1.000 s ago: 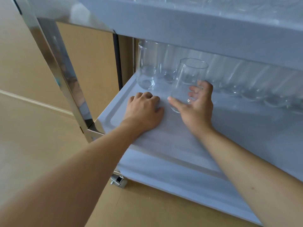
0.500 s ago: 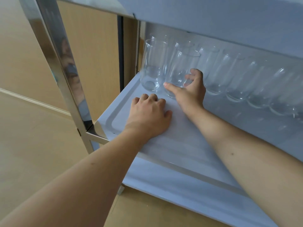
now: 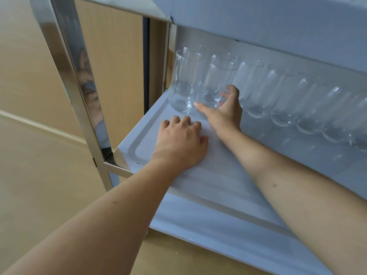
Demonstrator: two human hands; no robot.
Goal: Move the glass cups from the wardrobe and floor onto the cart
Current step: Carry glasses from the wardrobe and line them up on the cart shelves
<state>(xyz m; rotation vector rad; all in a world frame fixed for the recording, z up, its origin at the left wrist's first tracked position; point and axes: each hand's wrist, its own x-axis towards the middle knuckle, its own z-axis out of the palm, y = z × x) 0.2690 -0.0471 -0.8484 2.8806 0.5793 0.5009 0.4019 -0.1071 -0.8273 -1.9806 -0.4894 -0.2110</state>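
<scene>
On the white middle shelf (image 3: 218,175) of the cart, a clear glass cup (image 3: 216,82) stands with its base on or just above the surface, close beside the leftmost cup (image 3: 182,86). My right hand (image 3: 226,114) grips its lower part, thumb in front and fingers behind. Resting on the shelf just in front of these cups is my left hand (image 3: 182,139), fingers bent and holding nothing. A row of several more glass cups (image 3: 286,100) runs to the right along the back of the shelf.
The cart's upper shelf (image 3: 258,20) hangs low over the cups. A shiny metal post (image 3: 79,76) stands at the shelf's left corner. Behind it is a wooden panel (image 3: 119,66), and wooden floor (image 3: 39,175) lies to the left.
My right hand has carried the glass cup back and left across the shelf, until it stands beside the leftmost cup. My left hand has stayed on the shelf.
</scene>
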